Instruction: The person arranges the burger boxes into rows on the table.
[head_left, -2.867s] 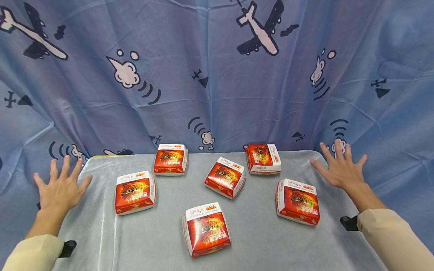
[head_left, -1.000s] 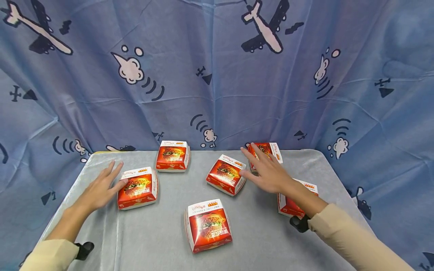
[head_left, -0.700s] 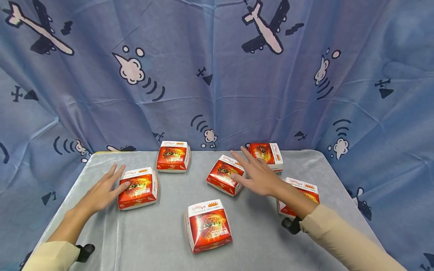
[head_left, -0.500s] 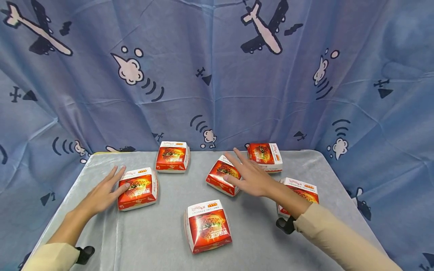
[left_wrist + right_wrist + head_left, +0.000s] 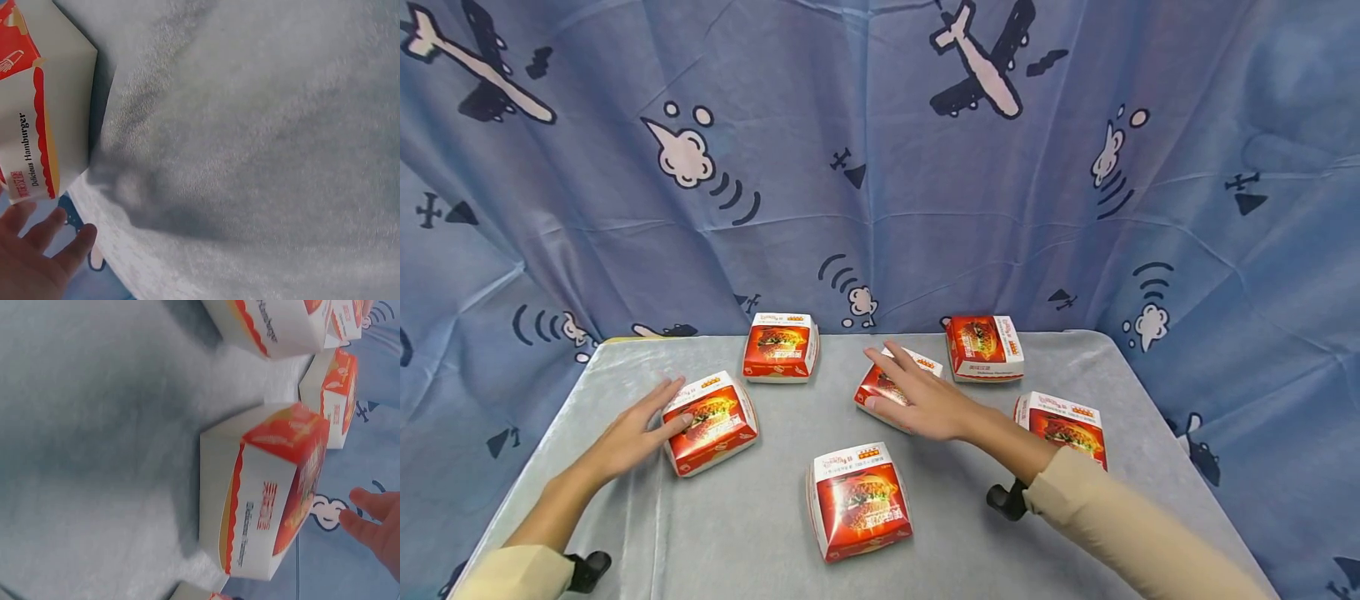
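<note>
In the head view my left hand (image 5: 625, 437) lies at the leftmost red and white hamburger box (image 5: 718, 425). Its fingers run along the box's left side and the thumb lies over the top. The left wrist view shows fingertips of my left hand (image 5: 37, 250) at the edge of this box (image 5: 67, 106). My right hand (image 5: 932, 404), fingers spread, extends over the middle hamburger box (image 5: 877, 383) and covers much of it. In the right wrist view that box (image 5: 262, 500) stands beside fingers of my right hand (image 5: 378, 528).
More hamburger boxes stand on the grey cloth-covered table (image 5: 722, 533): one at the front (image 5: 861, 504), one at the back left (image 5: 780, 348), one at the back right (image 5: 985, 348) and one at the right (image 5: 1067, 429), partly behind my forearm. A blue printed curtain (image 5: 790, 167) hangs behind.
Both hands came inward from the table's sides. Lately the left box turned slightly and shifted rightward under my left hand. My right hand moved left from the back right box to the middle one.
</note>
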The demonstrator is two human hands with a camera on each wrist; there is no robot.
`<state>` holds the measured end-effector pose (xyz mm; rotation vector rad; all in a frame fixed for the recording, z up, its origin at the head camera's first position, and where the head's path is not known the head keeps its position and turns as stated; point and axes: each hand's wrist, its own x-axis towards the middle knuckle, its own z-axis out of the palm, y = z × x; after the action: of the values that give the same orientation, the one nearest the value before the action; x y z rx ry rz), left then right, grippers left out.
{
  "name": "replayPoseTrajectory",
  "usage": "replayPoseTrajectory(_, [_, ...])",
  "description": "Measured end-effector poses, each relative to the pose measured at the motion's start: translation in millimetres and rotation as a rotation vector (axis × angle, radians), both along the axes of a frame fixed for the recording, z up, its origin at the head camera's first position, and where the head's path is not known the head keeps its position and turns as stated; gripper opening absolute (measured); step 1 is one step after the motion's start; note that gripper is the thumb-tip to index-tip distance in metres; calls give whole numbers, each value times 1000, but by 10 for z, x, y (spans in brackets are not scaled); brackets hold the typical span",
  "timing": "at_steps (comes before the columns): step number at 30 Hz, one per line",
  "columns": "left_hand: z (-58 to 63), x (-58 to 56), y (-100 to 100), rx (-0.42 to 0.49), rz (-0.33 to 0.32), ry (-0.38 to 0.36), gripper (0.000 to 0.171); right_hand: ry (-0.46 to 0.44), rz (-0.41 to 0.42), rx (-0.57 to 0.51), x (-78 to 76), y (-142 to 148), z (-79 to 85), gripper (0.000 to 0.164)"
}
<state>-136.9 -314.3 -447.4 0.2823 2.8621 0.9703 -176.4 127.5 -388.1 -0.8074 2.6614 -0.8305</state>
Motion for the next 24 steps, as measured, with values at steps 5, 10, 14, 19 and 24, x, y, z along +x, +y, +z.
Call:
replayPoseTrajectory(5, [-19,10,33,21,18,-20,76,-35,15,-18,6,-105,-23,75])
replayPoseTrajectory(10, [-18,22,57,47,26,-48,76,-85,22,-24,22,-185,-46,75])
replayPoseTrajectory(14, [-15,29,71,59,19,-52,75,-106,34,-33,40,-229,-71,76])
replayPoseTrajectory(19, [-22,23,107,73,3,-34,72,-136,33,-39,54,-290,-88,75])
replayPoseTrajectory(24, [-31,12,156,65,9,-47,71,-170,53,-38,52,-383,-87,70])
